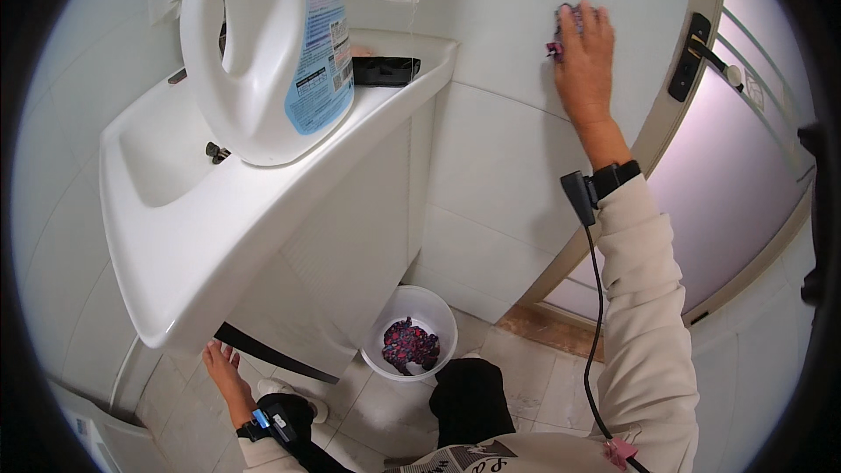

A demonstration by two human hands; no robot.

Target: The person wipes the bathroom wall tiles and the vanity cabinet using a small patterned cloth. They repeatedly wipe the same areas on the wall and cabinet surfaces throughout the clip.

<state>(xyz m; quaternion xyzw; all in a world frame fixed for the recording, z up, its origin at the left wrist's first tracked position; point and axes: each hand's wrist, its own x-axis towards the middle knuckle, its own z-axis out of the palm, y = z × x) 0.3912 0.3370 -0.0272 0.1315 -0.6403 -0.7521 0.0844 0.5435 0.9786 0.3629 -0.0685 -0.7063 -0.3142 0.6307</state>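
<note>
My right hand [587, 66] presses a patterned dark cloth [556, 50] against the pale tiled wall [499, 52], fingers spread over it. Most of that cloth is hidden under the palm. Low on the left, my left hand [225, 368] is near the underside of the white washbasin [177, 276], beside the vanity cabinet [315, 276]. No object shows in it, and whether it touches the basin's edge is unclear. A white bucket [449, 328] stands on the floor between the cabinet and my leg, with a bunched red, blue and black cloth [409, 345] inside.
A large white detergent jug [256, 105] with a blue label stands on the basin's rim. Behind it lies a black tray [387, 71]. On the right are a door frame [657, 112] and a frosted door [729, 177] with a black handle [713, 59]. A cable [594, 315] hangs from my right wrist.
</note>
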